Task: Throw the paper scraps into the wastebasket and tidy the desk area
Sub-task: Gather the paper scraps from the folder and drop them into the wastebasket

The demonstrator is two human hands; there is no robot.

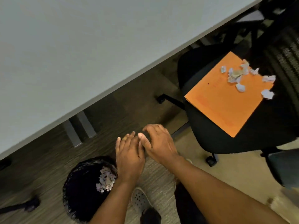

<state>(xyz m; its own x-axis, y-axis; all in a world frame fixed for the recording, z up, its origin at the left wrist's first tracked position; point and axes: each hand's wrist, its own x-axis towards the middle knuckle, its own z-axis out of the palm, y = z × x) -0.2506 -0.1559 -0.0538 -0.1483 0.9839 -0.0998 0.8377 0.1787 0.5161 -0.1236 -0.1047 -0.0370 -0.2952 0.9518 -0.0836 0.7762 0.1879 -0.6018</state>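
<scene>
A black wastebasket (77,191) stands on the floor at the lower left, with a heap of white paper scraps (106,179) inside it. My left hand (129,156) and my right hand (159,145) are side by side just right of the basket's rim, backs up, fingers spread, thumbs touching, nothing visible in them. Several more crumpled paper scraps (241,76) lie on an orange folder (226,101) that rests on a black office chair (210,131) at the right.
A grey desk top (72,54) fills the upper left, its edge running diagonally. Its legs (80,128) stand behind the basket. My grey shoe (140,201) is below my hands. A chair wheel (31,205) sits at the lower left. A second chair (284,167) is at the right edge.
</scene>
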